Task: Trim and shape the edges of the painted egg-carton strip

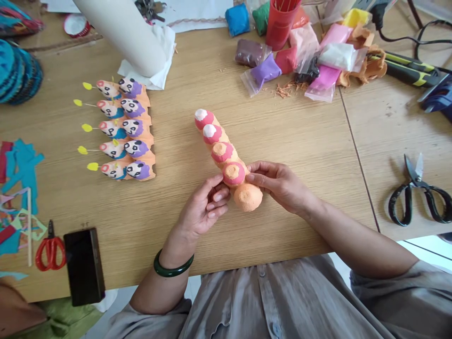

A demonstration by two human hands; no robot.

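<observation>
A strip of orange egg carton (229, 161) with several bumps lies tilted across the middle of the table between my hands. Pink clay wraps most of its bumps, and white clay (209, 131) caps the two farthest ones. The bump nearest me (248, 197) is plain orange. My left hand (208, 205) touches the strip's left side near the fourth bump, its fingers curled. From the right, my right hand (277, 183) pinches the strip's edge with thumb and forefinger. To the left stands a decorated egg carton (125, 129) with painted faces and yellow-tipped sticks.
Clay packets (261, 73) surround a red cup (280, 23) at the back right. Black-handled scissors (418, 190) lie at right. A phone (84, 266), red scissors (51, 252) and paper scraps (24, 169) lie at left. A white post (123, 33) rises behind.
</observation>
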